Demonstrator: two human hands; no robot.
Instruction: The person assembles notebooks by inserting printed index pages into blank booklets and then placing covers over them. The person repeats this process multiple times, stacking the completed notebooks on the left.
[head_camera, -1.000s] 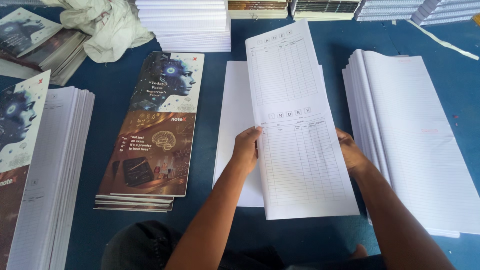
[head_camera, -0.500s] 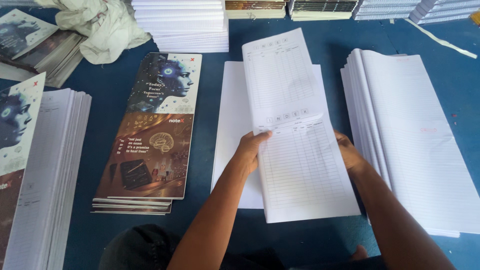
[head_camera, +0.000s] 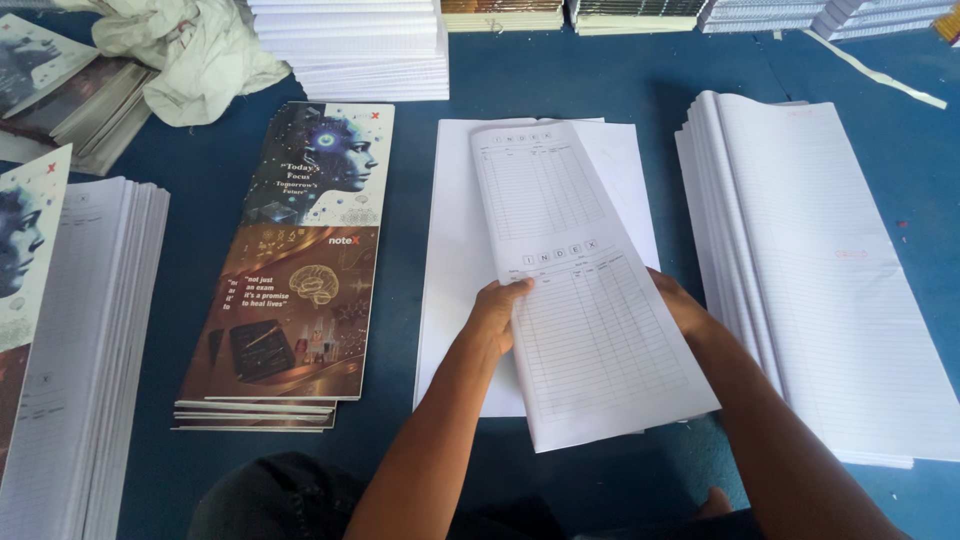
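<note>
Index sheet (head_camera: 590, 300): one, now lowered and tilted rightward since the earlier frame, clamped between left hand (head_camera: 497, 318) and right hand (head_camera: 683, 308) (edges gripped) over one white pile (head_camera: 450, 260); left, one cover stack (head_camera: 290, 270); right, one ruled-page stack (head_camera: 830, 270).

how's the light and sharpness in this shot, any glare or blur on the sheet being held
Head view: soft, even daylight, faint shadows; the printed sheet is sharp with no glare, both the left hand and right hand crisp; the ruled paper stack is bright but still readable; edges bend slightly.
</note>
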